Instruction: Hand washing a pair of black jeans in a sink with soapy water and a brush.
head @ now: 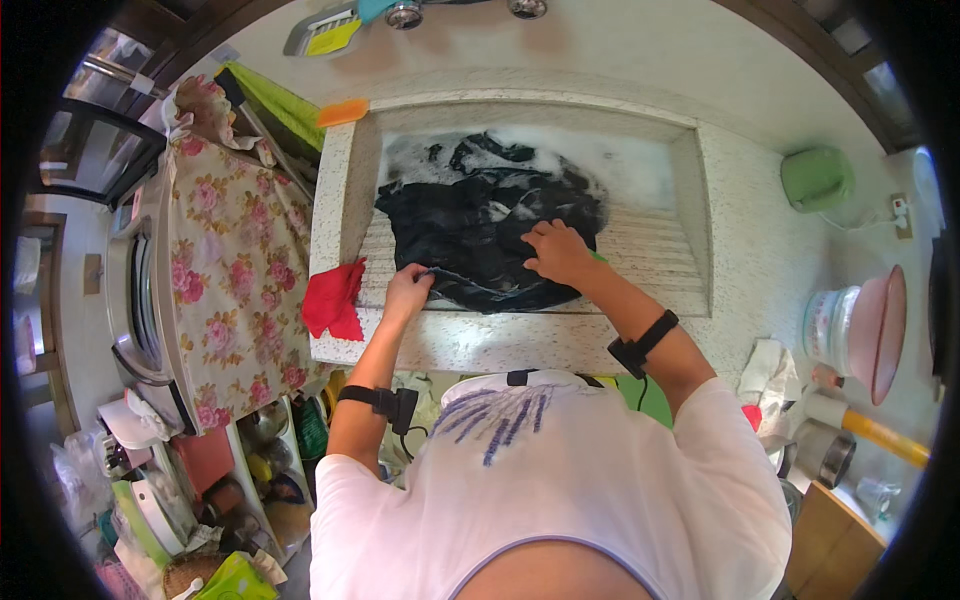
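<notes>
A wet dark garment (465, 225) lies spread over the ribbed slope of a speckled stone laundry sink (517, 330), its far part in white suds (637, 165). My left hand (411, 289) pinches the garment's near left edge between thumb and fingers. Resting on the garment's right part, my right hand (555, 253) has its fingers spread. A bit of something green (598, 256) shows beside the right wrist, mostly hidden. On the sink's left rim hangs a red cloth (334, 300), close to my left forearm.
An orange object (343, 113) lies on the sink's back left corner. A flowered cover (232, 277) drapes an appliance at the left. Taps (404, 14) and a grey holder (322, 31) are on the back wall. At the right are a green container (817, 178) and a pink basin (879, 335).
</notes>
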{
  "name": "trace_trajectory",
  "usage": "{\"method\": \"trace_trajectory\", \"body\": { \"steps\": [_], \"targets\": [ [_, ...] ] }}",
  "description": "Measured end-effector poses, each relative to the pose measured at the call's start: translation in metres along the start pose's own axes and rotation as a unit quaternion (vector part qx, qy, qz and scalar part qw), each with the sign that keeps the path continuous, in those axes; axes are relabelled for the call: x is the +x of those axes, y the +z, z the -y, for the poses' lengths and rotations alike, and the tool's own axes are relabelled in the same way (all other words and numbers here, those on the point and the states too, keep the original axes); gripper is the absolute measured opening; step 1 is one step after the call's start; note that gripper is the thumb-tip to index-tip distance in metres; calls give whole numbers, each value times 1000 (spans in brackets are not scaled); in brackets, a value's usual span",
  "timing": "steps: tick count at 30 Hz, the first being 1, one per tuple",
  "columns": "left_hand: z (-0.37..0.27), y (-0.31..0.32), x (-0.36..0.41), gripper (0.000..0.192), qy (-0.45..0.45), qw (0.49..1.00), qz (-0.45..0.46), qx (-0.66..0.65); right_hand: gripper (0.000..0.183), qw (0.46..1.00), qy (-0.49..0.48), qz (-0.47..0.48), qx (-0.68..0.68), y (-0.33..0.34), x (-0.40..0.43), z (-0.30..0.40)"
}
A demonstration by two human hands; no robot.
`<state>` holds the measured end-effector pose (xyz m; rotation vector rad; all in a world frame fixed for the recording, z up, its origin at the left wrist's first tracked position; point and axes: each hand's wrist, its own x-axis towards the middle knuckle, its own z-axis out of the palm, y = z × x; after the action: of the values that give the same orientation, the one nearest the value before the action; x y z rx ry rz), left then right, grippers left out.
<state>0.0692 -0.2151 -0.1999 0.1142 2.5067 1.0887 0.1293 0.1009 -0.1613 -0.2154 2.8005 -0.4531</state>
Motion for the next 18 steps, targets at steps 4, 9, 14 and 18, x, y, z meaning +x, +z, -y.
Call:
{"method": "trace_trajectory", "body": {
  "steps": [4,9,14,18],
  "targets": [
    [3,-18,-7,36,3,979,173,-105,52,999,-15,32,-14,14,14,-11],
    [3,-34,-15,40,-32,965,204,-160,52,999,18,-10,36,27,-10,-47],
    [26,-29,-17,31,-69,971,81,-213,48,996,75,-8,-48,48,-35,-35],
    [-18,-20,-30,26,37,997,-4,-71,32,978,40,-189,75,32,-39,-62]
  ]
}}
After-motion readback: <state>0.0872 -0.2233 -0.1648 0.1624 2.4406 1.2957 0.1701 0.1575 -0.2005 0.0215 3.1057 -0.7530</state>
